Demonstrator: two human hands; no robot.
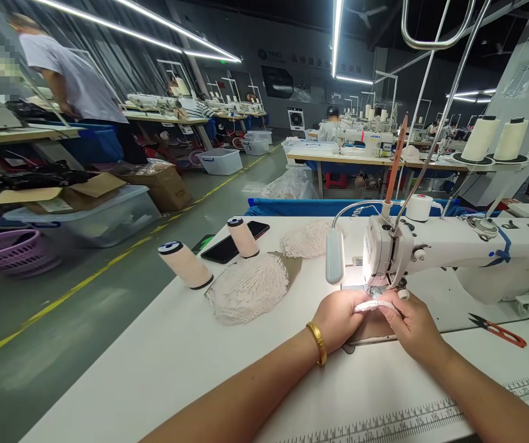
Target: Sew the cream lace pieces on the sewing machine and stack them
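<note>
Both my hands pinch a small white piece of lacy fabric [374, 305] in front of the needle area of a white sewing machine [435, 246]. My left hand [338, 317], with a gold bracelet [317, 343] at its wrist, is closed on the fabric's left end. On the right end, my right hand [409, 323] is closed with its thumb on top. The fabric's far side is partly hidden by fingers and the presser foot. A small lamp [335, 255] lights the spot. Left of my hands lie a pile of white lace pieces [250, 288] and a second lace pile [308, 239].
Two thread cones, a near one [185, 264] and a far one [243, 237], stand beside a black phone [235, 242]. Orange-handled thread snips [497, 330] lie right. A printed ruler [398, 424] runs along the front edge. A person [68, 80] stands at the far left.
</note>
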